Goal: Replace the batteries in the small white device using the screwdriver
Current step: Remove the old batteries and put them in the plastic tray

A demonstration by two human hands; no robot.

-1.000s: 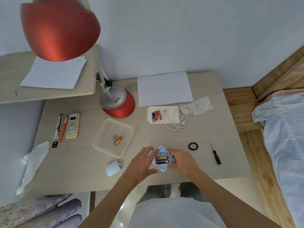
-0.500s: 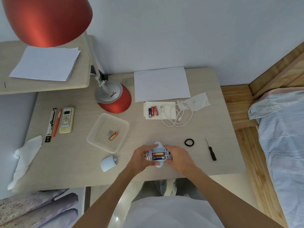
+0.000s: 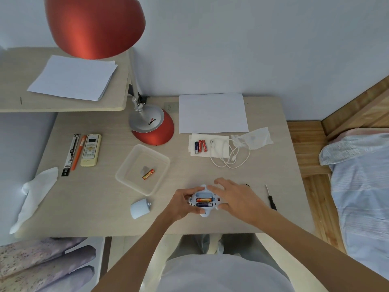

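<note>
The small white device [image 3: 203, 211] lies at the desk's front edge with its battery bay open. An orange battery [image 3: 203, 200] and a dark one below it sit inside; the top slot looks empty. My left hand [image 3: 181, 202] grips the device's left side. My right hand [image 3: 234, 197] is at its right side with fingers spread, thumb and index tip touching its edge. The black-handled screwdriver [image 3: 271, 199] lies apart to the right. The removed white cover [image 3: 140, 208] rests to the left. Three spare batteries [image 3: 200, 146] lie on a tissue further back.
A clear plastic tray [image 3: 134, 159] left of the device holds one orange battery [image 3: 148, 173]. A white cable [image 3: 231, 155], a sheet of paper [image 3: 212, 112], a red lamp base [image 3: 154, 129], a remote [image 3: 91, 149] and pens surround the work spot. A black ring [image 3: 246, 185] peeks from behind my right hand.
My right hand has loosened from the device and spread its fingers. My left hand keeps its grip. The device has stayed in about the same spot.
</note>
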